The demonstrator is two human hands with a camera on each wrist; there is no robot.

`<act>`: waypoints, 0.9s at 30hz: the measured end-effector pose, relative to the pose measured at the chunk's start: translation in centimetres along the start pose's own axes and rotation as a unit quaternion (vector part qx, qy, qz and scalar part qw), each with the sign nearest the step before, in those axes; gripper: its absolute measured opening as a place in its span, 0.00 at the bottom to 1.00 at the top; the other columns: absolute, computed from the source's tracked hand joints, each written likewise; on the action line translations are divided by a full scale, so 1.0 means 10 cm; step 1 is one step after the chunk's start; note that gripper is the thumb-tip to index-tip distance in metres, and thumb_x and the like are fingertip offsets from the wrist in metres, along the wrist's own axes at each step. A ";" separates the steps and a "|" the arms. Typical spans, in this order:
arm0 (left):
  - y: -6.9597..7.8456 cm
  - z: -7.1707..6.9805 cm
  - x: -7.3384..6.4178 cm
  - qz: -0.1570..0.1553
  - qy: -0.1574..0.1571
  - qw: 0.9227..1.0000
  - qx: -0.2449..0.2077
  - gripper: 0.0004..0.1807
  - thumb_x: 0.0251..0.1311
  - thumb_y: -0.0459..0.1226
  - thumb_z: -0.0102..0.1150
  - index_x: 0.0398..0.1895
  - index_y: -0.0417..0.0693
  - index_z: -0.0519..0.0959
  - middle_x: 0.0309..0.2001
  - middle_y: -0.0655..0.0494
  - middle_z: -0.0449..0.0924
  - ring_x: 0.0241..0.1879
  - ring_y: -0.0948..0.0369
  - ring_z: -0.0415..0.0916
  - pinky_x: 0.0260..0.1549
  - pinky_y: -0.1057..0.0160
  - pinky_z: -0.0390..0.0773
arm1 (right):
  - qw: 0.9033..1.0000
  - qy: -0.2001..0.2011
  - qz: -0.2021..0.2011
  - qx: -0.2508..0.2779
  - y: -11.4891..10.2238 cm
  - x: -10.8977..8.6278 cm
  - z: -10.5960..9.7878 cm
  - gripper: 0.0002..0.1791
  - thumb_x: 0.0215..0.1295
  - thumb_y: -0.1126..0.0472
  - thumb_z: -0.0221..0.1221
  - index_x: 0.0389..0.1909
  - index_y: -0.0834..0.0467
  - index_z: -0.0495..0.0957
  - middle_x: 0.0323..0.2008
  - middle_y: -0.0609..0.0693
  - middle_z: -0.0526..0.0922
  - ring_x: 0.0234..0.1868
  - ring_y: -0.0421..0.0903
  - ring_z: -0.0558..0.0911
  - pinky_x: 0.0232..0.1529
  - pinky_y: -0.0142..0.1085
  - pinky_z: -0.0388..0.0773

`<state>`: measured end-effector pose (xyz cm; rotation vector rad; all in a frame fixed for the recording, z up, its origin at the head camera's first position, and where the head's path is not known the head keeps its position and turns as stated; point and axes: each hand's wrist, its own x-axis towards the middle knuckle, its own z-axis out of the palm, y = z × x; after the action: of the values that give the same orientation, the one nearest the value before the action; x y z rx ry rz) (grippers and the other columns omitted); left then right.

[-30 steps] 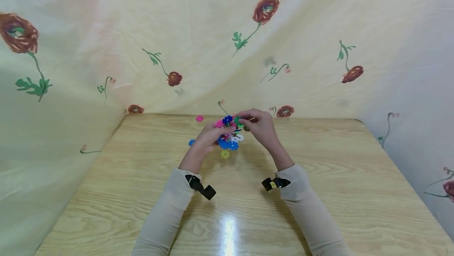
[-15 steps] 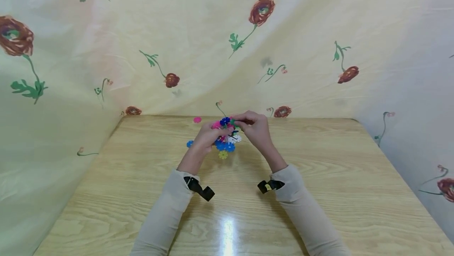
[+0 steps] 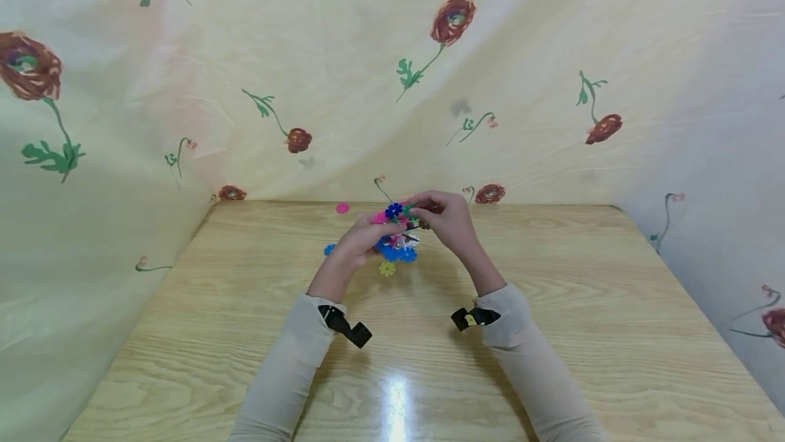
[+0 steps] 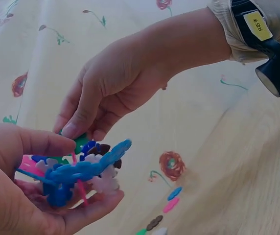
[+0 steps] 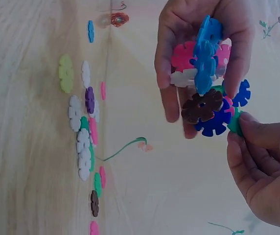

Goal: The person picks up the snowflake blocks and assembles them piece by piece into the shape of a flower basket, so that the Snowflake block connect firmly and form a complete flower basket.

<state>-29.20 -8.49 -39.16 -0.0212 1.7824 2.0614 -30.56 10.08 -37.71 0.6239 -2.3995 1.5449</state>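
Observation:
My left hand holds a cluster of joined plastic snowflake discs above the table. Its thumb lies on one side, fingers on the other. Light blue, pink, white, brown and dark blue discs show in the right wrist view, with the brown disc facing outward. My right hand pinches a green snowflake disc between thumb and fingertip. That disc touches the cluster's edge beside a dark blue disc. Whether its slot is fully joined cannot be seen.
Loose discs in several colours lie on the wooden table beyond and below the hands. Among them are a yellow disc, a pink disc and a purple disc. A flowered cloth hangs behind the table.
The right hand came slightly closer to the left, then drew back a little, still pinching the green disc. The cluster has tilted slightly, hiding more of its white discs.

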 end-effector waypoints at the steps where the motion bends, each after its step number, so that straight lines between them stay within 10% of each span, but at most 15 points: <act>1: 0.00 0.00 0.00 -0.006 -0.006 1.000 0.001 0.21 0.70 0.34 0.59 0.63 0.38 0.74 0.34 0.57 0.81 0.30 0.64 0.80 0.33 0.66 0.82 | 1.000 -0.006 -0.002 -0.006 -0.01 0.01 -0.01 0.06 0.67 0.66 0.66 0.42 0.62 0.88 0.37 0.60 0.89 0.27 0.40 0.82 0.27 0.31 0.78; 14: -0.01 -0.04 -0.06 -0.038 -0.093 0.995 -0.010 0.25 0.74 0.37 0.54 0.70 0.38 0.69 0.42 0.54 0.85 0.35 0.63 0.85 0.35 0.66 0.85 | 0.992 -0.119 -0.013 -0.048 -0.10 0.10 -0.14 0.08 0.68 0.67 0.64 0.44 0.63 0.87 0.38 0.59 0.89 0.35 0.57 0.87 0.29 0.37 0.83; 27: 0.05 -0.15 -0.02 -0.021 0.073 0.995 -0.066 0.21 0.69 0.38 0.62 0.62 0.41 0.73 0.43 0.52 0.81 0.34 0.63 0.82 0.36 0.67 0.84 | 0.983 -0.158 0.013 -0.095 0.14 0.14 -0.32 0.11 0.70 0.62 0.64 0.48 0.62 0.86 0.39 0.59 0.89 0.39 0.53 0.86 0.39 0.39 0.83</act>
<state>-29.52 -10.06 -38.90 -0.2523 1.7085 2.1935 -32.53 13.13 -36.94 0.8544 -2.7533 1.2844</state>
